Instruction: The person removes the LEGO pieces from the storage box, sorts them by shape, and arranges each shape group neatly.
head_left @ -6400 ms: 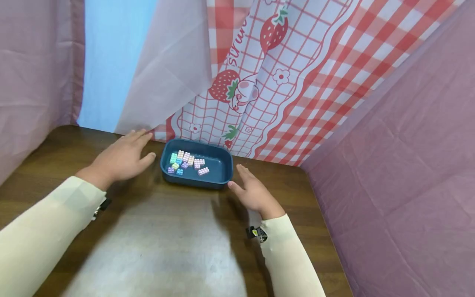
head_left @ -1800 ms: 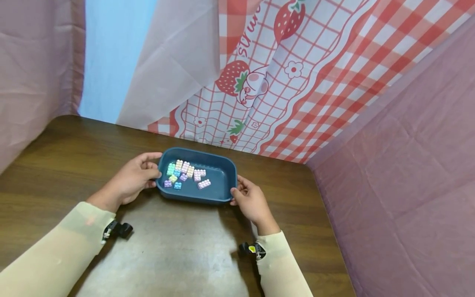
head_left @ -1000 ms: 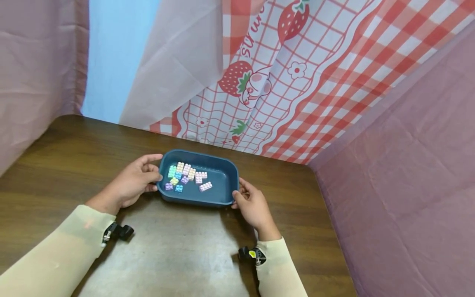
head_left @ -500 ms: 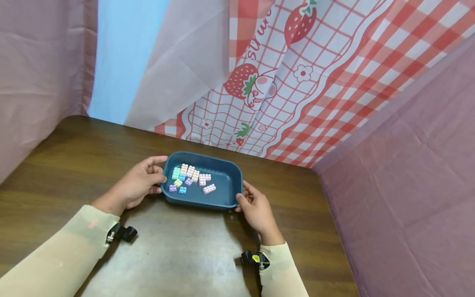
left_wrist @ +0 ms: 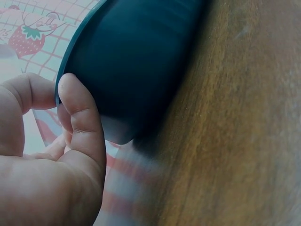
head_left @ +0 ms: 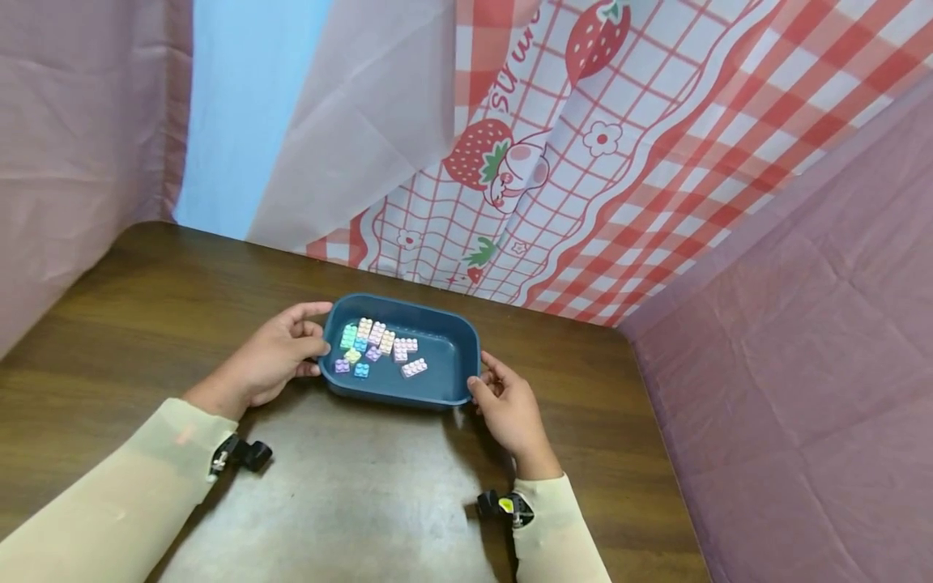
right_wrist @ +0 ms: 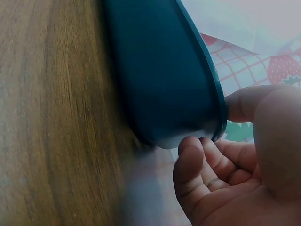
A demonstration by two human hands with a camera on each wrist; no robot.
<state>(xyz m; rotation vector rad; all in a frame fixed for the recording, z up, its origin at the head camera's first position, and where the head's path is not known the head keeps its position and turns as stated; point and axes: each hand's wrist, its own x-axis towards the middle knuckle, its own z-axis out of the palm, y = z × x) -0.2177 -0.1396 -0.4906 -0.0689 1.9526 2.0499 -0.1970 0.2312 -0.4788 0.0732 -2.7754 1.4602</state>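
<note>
A dark blue open plastic box point(head_left: 440, 387) with rounded corners sits at the middle of the wooden table in the head view. Inside, toward its left half, lie several pastel toy building bricks point(head_left: 414, 368), in pink, cream, green, blue, purple and yellow. My left hand point(head_left: 280, 352) pinches the box's left end, and the left wrist view shows the thumb point(left_wrist: 80, 103) against its outer wall. At the right end my right hand point(head_left: 513, 411) holds the corner, its fingertips right at the rim in the right wrist view. Neither wrist view shows the bricks.
The brown wooden table point(head_left: 182, 300) reflects light in front of the box. Behind it hangs a red-and-white strawberry cloth point(head_left: 466, 219). Mauve cloth walls point(head_left: 787, 340) stand at both sides. A small black wrist camera point(head_left: 248, 455) is strapped to each sleeve.
Earliest, both hands were open beside the box near the back cloth. Since then they took hold of its ends, and it came away from the cloth. Over the last second little has changed.
</note>
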